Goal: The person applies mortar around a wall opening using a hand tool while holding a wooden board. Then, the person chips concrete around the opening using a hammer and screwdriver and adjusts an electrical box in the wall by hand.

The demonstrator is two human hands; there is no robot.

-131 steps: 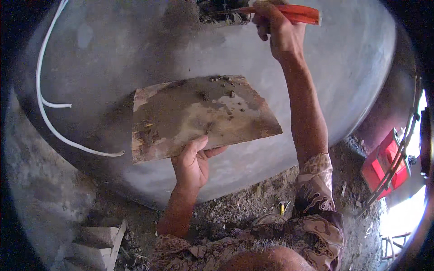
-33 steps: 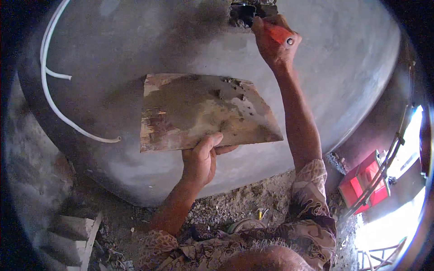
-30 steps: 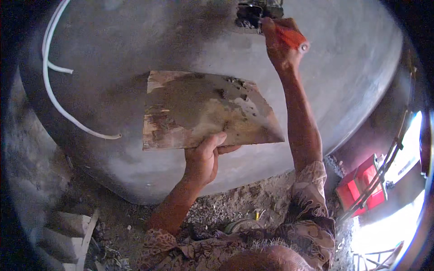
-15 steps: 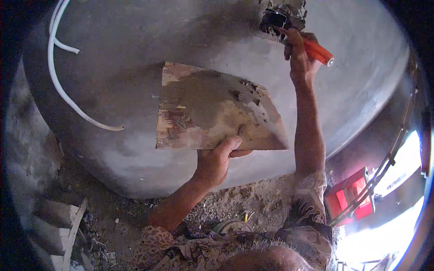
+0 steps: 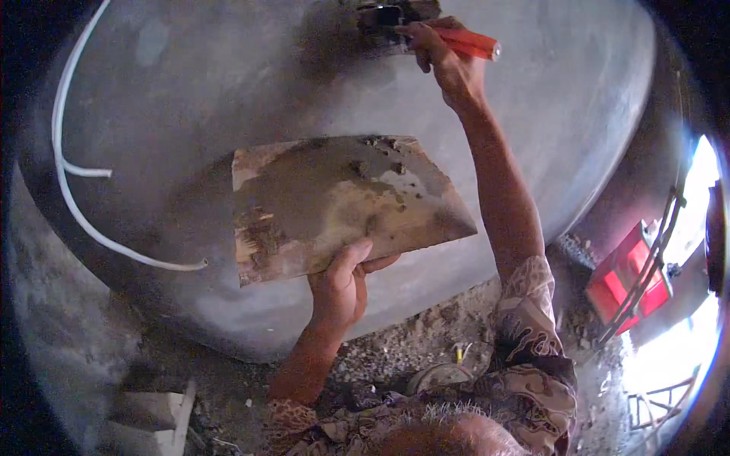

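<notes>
My left hand (image 5: 338,285) grips the near edge of a wooden mortar board (image 5: 296,190), with the thumb on top and fingers beneath. Wet grey mortar is smeared over the board, and several small lumps lie toward its far right. Farther out, my right hand (image 5: 452,72) is closed around a trowel with an orange handle (image 5: 475,45). The trowel's dark end meets a rough, dark patch (image 5: 418,9) in the smooth grey plastered wall (image 5: 380,99). Shadow and my fingers partly hide the blade.
A white bent pipe (image 5: 59,144) with a short branch stands against the wall at left. At right are a red box-like object (image 5: 627,277) and a long thin pole. Rubble (image 5: 388,353) lies along the wall's foot, and pale boards (image 5: 156,414) lie at lower left.
The view has shifted, and the wall patch and right hand appear farther left and higher. The board has tilted, its right end now higher than its left. Both hands keep their holds.
</notes>
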